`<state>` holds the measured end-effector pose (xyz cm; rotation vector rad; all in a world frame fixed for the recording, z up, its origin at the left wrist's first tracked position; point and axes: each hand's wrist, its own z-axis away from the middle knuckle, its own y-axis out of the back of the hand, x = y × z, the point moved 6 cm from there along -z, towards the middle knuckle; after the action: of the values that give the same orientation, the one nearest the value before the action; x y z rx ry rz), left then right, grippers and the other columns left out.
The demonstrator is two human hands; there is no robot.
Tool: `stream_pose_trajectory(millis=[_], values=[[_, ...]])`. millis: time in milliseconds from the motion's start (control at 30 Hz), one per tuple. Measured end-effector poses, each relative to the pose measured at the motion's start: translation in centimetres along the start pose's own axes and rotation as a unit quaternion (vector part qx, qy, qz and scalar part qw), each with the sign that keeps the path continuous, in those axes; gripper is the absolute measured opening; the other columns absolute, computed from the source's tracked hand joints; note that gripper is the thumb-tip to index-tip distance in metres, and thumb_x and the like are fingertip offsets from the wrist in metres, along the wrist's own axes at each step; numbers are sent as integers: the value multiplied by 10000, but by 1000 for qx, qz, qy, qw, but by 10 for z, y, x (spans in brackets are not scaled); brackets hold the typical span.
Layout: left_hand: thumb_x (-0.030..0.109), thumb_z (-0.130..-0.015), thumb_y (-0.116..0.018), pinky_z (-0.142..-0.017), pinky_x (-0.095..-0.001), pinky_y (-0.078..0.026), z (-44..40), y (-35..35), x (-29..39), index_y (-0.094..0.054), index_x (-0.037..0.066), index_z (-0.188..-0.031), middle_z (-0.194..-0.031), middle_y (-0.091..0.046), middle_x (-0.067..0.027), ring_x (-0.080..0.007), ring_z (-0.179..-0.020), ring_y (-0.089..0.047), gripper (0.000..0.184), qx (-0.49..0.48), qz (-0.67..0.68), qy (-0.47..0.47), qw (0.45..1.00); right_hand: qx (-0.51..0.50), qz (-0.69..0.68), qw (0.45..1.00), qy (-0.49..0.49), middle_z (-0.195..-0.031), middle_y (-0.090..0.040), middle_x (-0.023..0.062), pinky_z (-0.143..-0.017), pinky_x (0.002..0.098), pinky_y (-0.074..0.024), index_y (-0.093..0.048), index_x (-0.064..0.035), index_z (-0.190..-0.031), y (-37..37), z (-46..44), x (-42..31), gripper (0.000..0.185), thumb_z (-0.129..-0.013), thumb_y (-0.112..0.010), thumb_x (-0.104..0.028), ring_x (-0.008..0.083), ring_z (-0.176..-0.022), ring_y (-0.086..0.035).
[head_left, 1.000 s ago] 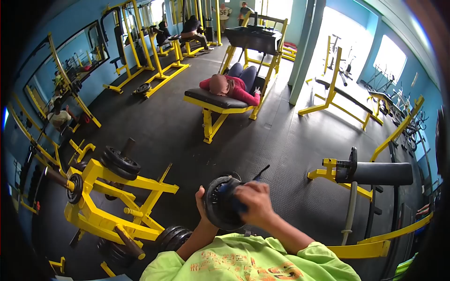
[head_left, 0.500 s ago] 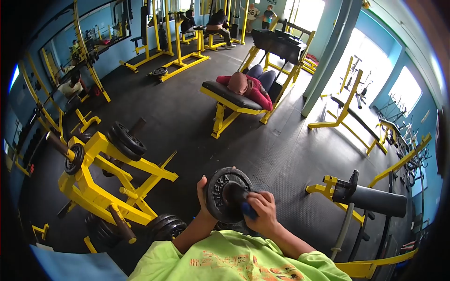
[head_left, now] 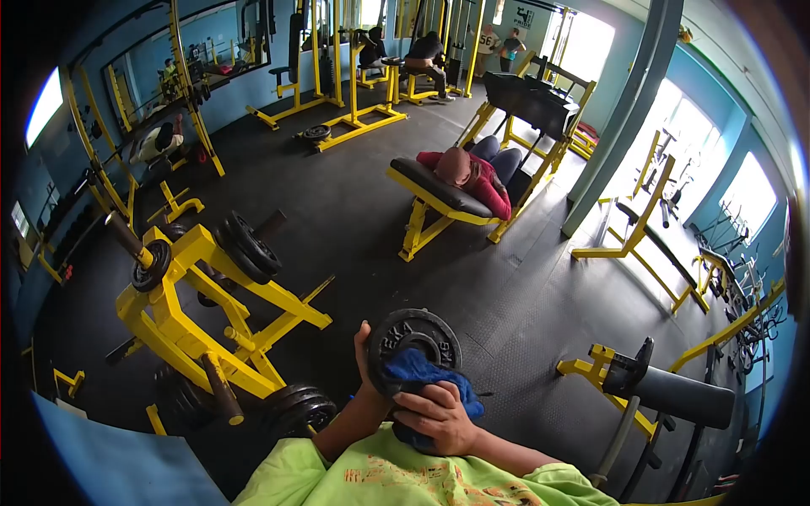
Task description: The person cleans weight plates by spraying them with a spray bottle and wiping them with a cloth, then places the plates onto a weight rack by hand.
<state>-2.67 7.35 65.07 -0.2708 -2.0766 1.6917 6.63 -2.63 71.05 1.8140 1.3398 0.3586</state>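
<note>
A round black weight plate (head_left: pixel 441 332) with raised lettering is held up in front of my lime-green shirt. My left hand (head_left: pixel 364 358) grips its left edge, thumb up along the rim, with the other fingers hidden behind it. A bunched blue cloth (head_left: pixel 415 366) lies against the lower face of the plate, covering part of it. Wrapped over the cloth, my right hand (head_left: pixel 437 419) has its fingers bent and presses it to the plate. Whatever lies beneath the cloth is hidden.
Left of me stands a yellow plate-loaded machine (head_left: pixel 187 295) with black plates (head_left: pixel 299 411). A person in red (head_left: pixel 485 184) lies on an inclined bench ahead. A padded yellow bench (head_left: pixel 683 395) is at right; a grey-green post (head_left: pixel 620 126) rises beyond. Other people are farther back.
My right hand has moved down and left across the plate, and the blue cloth now shows spread over its lower face. The view has shifted, so the room sits farther right and lower.
</note>
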Motion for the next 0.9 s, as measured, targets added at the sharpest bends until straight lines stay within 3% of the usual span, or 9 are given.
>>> stream_pose_trajectory(millis=[167,333,400,633,700,767,833,867,900], values=[[734,-845,-338,-1069,-461,-369,6,-28,-4,-242,-12,-1454,-1423,-388,-228,-327,-1276,-452,968,-16,-9,-27,999,66,-21,997,-20,-1194,-583,44,-939,459,-356,-630,-148,-1041,26,33,34,515,-563,-752,-295,270,-1060,-493],[723,-845,-380,-1091,-465,-339,8,-28,-6,-241,-5,-1456,-1434,-375,-221,-327,-1311,-411,960,-66,46,-20,997,127,7,970,-209,-1265,-562,81,-983,456,-329,-600,-91,-1080,35,5,66,445,-662,-715,-195,311,-1153,-475],[654,-859,-377,-1068,-461,-379,11,-32,-6,-227,-13,-1458,-1394,-424,-208,-321,-1250,-481,910,12,38,-26,999,90,11,977,-192,-1295,-550,73,-1002,447,-314,-598,-93,-1089,36,5,55,422,-690,-701,-188,309,-1182,-464],[664,-865,-322,-1074,-469,-377,26,-14,-13,-369,2,-1402,-1383,-447,-193,-323,-1258,-475,854,-27,23,15,999,0,-6,982,-188,-1347,-534,56,-1068,471,-241,-587,-117,-1134,30,-22,55,370,-781,-670,-191,289,-1269,-423],[702,-868,-299,-1098,-491,-332,27,1,-13,-403,13,-1381,-1440,-377,-196,-333,-1309,-414,865,60,44,-3,997,-62,-68,986,-138,-1345,-538,51,-1079,482,-223,-577,-114,-1150,21,-45,47,360,-807,-657,-192,302,-1267,-423],[678,-864,-324,-1085,-481,-357,31,-3,-10,-367,17,-1404,-1407,-412,-205,-331,-1284,-444,855,39,53,-8,998,-74,-70,988,-115,-1351,-530,78,-1074,464,-260,-578,-108,-1146,18,-38,51,342,-820,-648,-182,312,-1251,-437],[655,-859,-349,-1072,-472,-381,31,-18,-2,-331,22,-1426,-1374,-448,-214,-329,-1259,-473,850,16,65,-19,998,133,-176,959,-179,-1288,-556,95,-1047,400,-325,-534,-96,-1205,27,-3,81,350,-871,-619,-156,269,-1192,-485],[646,-851,-378,-1071,-479,-380,28,-37,1,-275,28,-1449,-1371,-448,-217,-327,-1263,-470,867,-9,60,-7,998,126,-178,960,-173,-1288,-556,95,-1047,400,-325,-534,-96,-1205,22,11,77,350,-871,-619,-156,269,-1192,-485],[638,-843,-408,-1071,-486,-379,27,-48,1,-219,34,-1472,-1368,-448,-221,-326,-1266,-466,892,-33,54,3,998,205,-407,829,-325,-1242,-562,89,-1022,369,-355,-501,-86,-1240,9,39,91,372,-886,-608,-130,235,-1147,-504]])
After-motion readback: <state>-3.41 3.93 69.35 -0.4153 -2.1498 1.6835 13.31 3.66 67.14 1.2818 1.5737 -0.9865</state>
